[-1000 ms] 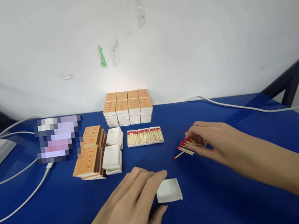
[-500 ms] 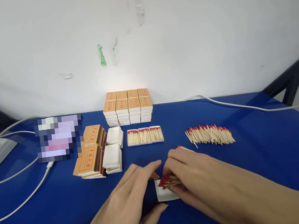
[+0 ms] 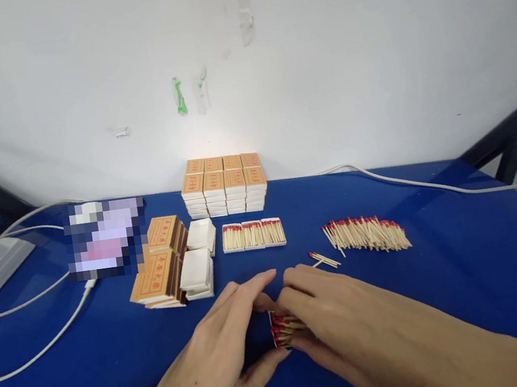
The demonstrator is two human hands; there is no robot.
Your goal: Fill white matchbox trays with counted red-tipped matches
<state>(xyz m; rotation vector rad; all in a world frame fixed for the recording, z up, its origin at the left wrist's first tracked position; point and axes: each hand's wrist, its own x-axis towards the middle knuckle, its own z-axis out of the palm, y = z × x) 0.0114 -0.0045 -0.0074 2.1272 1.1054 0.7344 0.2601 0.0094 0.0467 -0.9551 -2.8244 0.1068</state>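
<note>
A white matchbox tray (image 3: 272, 320) lies on the blue table in front of me, mostly hidden under my hands. My left hand (image 3: 229, 334) brackets its left end, thumb at the near side and fingertips at the far side. My right hand (image 3: 335, 310) covers the right part of the tray, its bent fingers on a bunch of red-headed matches (image 3: 286, 329). Those matches now lie in the tray with their heads to the left. Just beyond my right hand are several loose matches (image 3: 325, 259).
A larger match pile (image 3: 366, 233) lies right. Filled trays (image 3: 253, 235) stand in a row mid-table, with stacked matchboxes (image 3: 224, 185) behind. Orange sleeves (image 3: 159, 270) and white trays (image 3: 196, 270) are at left, near a blurred phone (image 3: 111, 232) and white cables (image 3: 64, 346).
My right hand has lowered the bunch of matches into the tray and shifted slightly left. More loose matches show beyond it. My left hand stays nearly in place.
</note>
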